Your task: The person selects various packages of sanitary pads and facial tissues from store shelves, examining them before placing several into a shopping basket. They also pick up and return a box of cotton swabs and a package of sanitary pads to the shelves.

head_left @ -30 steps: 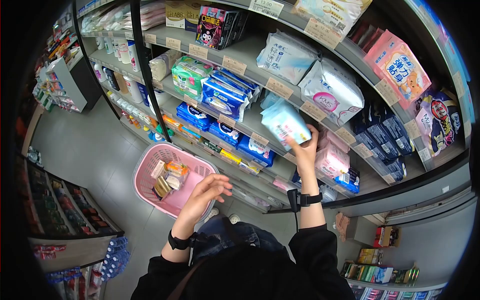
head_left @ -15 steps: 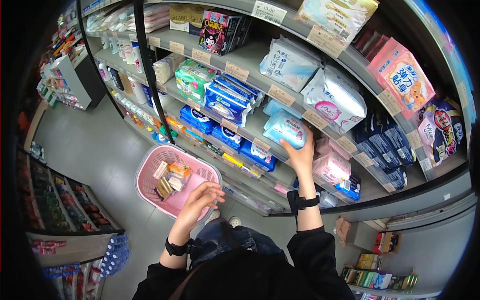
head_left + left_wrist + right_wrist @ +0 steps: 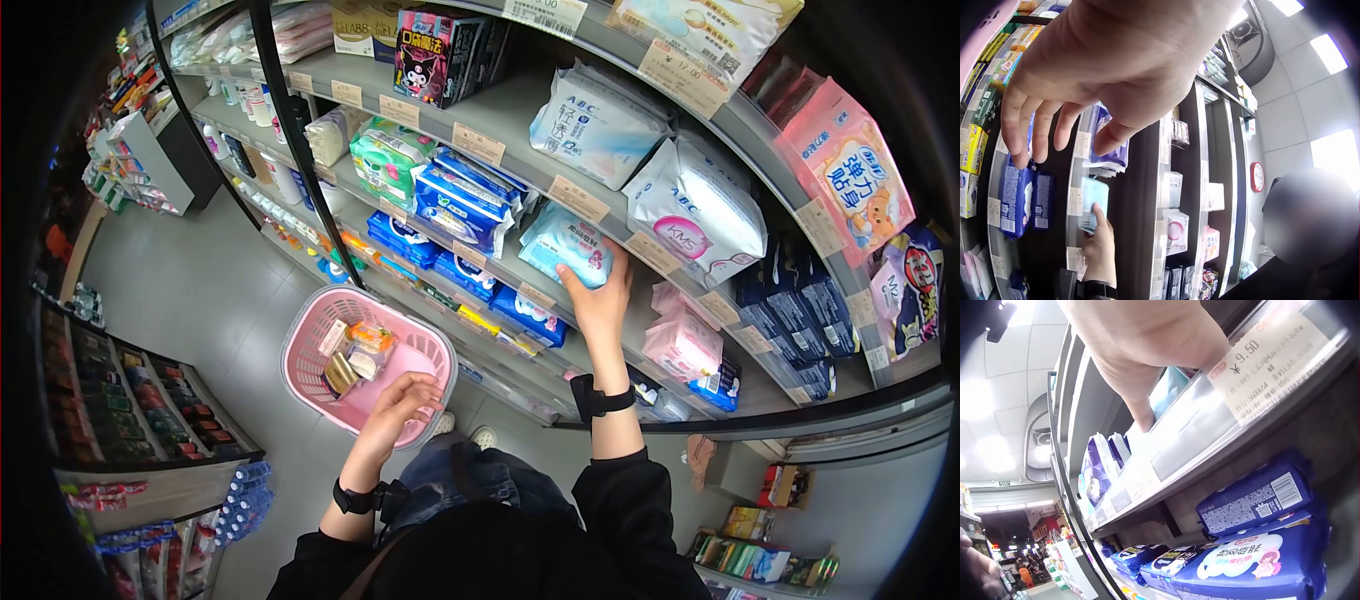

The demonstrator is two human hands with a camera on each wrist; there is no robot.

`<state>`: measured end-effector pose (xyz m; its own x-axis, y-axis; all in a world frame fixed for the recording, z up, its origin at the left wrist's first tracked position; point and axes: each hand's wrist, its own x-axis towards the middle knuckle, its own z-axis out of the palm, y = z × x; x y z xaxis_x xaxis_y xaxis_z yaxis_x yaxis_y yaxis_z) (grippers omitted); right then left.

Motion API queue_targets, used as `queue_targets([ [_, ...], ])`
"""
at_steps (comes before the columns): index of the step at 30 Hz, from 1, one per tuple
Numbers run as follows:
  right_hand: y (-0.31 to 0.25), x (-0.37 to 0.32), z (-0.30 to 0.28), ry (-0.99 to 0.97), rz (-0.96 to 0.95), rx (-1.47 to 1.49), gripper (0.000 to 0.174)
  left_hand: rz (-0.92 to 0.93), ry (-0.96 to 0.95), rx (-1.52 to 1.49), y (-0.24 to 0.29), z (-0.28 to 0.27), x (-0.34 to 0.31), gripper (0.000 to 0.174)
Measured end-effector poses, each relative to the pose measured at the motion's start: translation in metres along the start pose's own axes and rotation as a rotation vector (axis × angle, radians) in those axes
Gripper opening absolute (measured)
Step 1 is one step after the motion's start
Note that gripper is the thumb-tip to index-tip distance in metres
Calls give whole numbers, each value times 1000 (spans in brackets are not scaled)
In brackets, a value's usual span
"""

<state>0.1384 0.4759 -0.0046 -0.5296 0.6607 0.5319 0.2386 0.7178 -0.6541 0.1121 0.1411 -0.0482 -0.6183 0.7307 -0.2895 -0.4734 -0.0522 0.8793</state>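
Note:
My right hand (image 3: 600,305) grips a light blue package (image 3: 565,245) by its near edge on the middle shelf, beside the blue packs (image 3: 460,205). In the left wrist view the same package (image 3: 1094,203) is upright in the right hand (image 3: 1101,247), thumb across its front. The right wrist view has the hand (image 3: 1154,344) over the shelf edge, with only a strip of the package (image 3: 1169,390) visible. My left hand (image 3: 402,405) hangs with loosely bent fingers above the pink basket (image 3: 300,385), holding nothing; in the left wrist view it (image 3: 1097,69) fills the top.
Small packaged items (image 3: 345,370) lie in the basket on the floor. White ABC packs (image 3: 600,125) stand one shelf up, pink packs (image 3: 683,345) to the right, dark blue packs (image 3: 1247,565) below. A price tag (image 3: 1266,369) fronts the shelf. Another display rack (image 3: 150,400) stands at the left.
The light blue package, first held above the shelf edge, has moved back and left onto the shelf, with my right hand still on it. My left hand has lowered slightly.

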Motion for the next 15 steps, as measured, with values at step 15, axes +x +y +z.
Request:
queue_targets([
  [15, -1, -1, 0, 14, -51, 30, 78, -67, -4, 39, -8, 2, 26, 26],
])
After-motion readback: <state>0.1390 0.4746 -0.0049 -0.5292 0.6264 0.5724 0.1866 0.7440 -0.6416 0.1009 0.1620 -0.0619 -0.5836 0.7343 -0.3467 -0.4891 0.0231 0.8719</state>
